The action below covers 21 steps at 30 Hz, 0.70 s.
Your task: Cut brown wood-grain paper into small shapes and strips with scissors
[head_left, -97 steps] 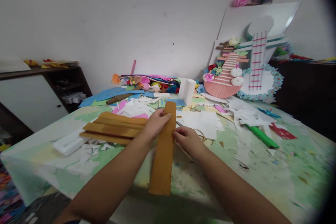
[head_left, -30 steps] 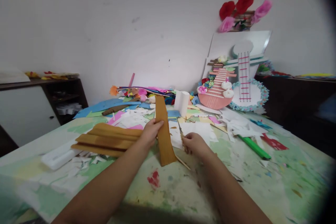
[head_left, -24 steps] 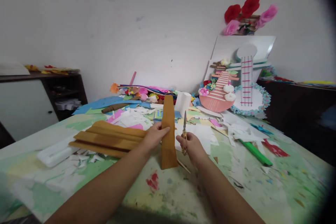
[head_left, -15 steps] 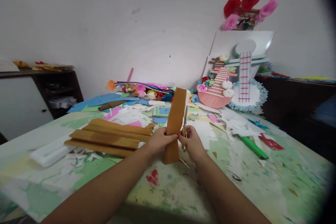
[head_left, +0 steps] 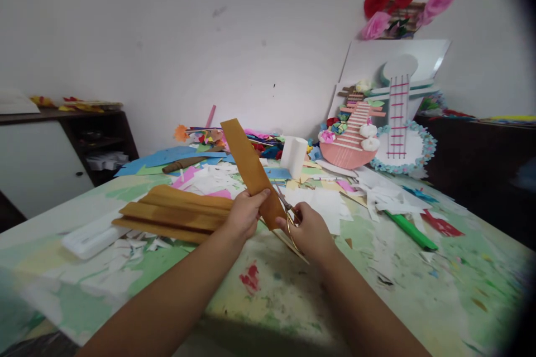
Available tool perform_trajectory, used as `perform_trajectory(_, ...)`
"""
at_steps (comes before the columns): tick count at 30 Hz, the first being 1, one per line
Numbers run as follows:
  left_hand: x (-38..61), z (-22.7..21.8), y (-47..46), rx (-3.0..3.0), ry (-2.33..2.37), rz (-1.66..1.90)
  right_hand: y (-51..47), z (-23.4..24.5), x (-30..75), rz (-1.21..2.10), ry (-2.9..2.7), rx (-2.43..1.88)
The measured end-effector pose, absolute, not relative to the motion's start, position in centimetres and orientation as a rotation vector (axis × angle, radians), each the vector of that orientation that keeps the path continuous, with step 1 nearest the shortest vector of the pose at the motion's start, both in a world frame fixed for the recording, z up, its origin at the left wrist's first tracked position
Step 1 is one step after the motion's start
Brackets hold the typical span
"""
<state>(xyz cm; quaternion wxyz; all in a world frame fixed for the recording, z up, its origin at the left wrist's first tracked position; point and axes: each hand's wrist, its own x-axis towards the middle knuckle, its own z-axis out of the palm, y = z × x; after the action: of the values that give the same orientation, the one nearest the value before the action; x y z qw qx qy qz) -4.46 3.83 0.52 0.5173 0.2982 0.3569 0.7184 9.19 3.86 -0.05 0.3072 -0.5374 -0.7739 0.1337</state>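
Observation:
Between thumb and fingers, my left hand (head_left: 246,213) grips a long folded strip of brown crepe paper (head_left: 247,164), tilted with its top to the left. My right hand (head_left: 307,231) holds gold-handled scissors (head_left: 290,213) by their loops, the blades pointing up alongside the strip's right edge. Whether the blades touch the paper I cannot tell. A larger folded piece of brown crepe paper (head_left: 171,213) lies on the table left of my left hand. Below the strip, a thin pale stick or strip (head_left: 291,246) is partly hidden by my right hand.
White scraps and sheets (head_left: 320,206) cover the table's middle. A white roll (head_left: 294,157) stands behind my hands. At the left lies a white plastic case (head_left: 90,240), at the right a green roll (head_left: 412,231). Decorated paper instruments (head_left: 349,145) lean at the back right.
The brown strip has swung from nearly upright to a leftward tilt, revealing the white roll behind it. My left hand has shifted slightly left; the scissors now lean left too.

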Motion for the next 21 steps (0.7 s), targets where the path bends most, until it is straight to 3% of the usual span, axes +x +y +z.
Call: perform_trajectory(21, -4.2, 0.3, 3.7, 0.685, 0.838, 1.716, 4.7, -1.2, 9.2, 0.307, -2.108, -1.465)
